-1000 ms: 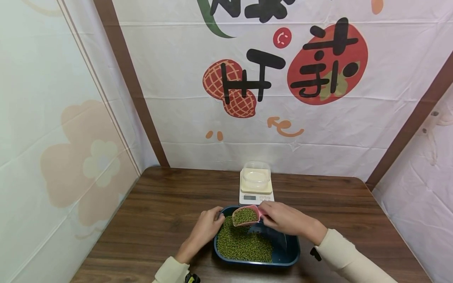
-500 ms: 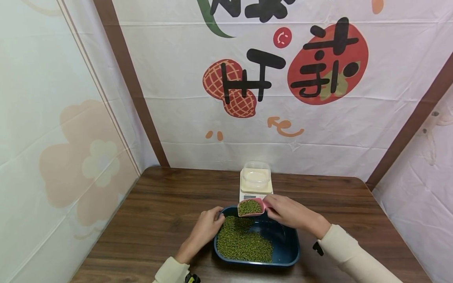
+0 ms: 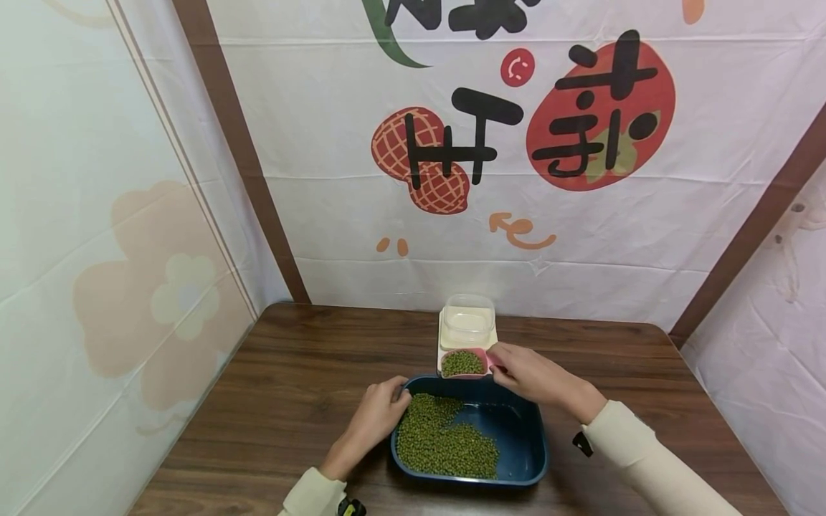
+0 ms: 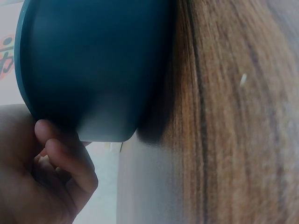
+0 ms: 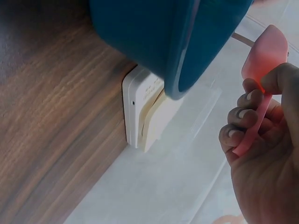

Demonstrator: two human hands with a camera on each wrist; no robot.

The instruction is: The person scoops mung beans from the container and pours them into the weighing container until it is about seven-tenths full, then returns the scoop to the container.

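A pink scoop [image 5: 266, 51] heaped with green mung beans [image 3: 462, 362] is in my right hand [image 3: 532, 373]; in the right wrist view the fingers curl round its handle. The scoop overlaps the front of the white kitchen scale [image 3: 442, 344] in the head view, just beyond the far rim of the dark blue tub [image 3: 540, 430]. More mung beans [image 3: 445, 448] cover the left part of the tub's floor. My left hand [image 3: 374, 416] grips the tub's far left corner at the rim, with curled fingers seen in the left wrist view.
On the scale's cream platform [image 5: 156, 122] stands a clear plastic container [image 3: 469, 317]. The brown wooden table [image 3: 310, 373] ends at a printed white cloth wall [image 3: 361, 287] behind the scale.
My right hand has lifted the loaded scoop away from over the tub, moving it forward and slightly right to the scale's front. The left hand has stayed at the tub's corner.
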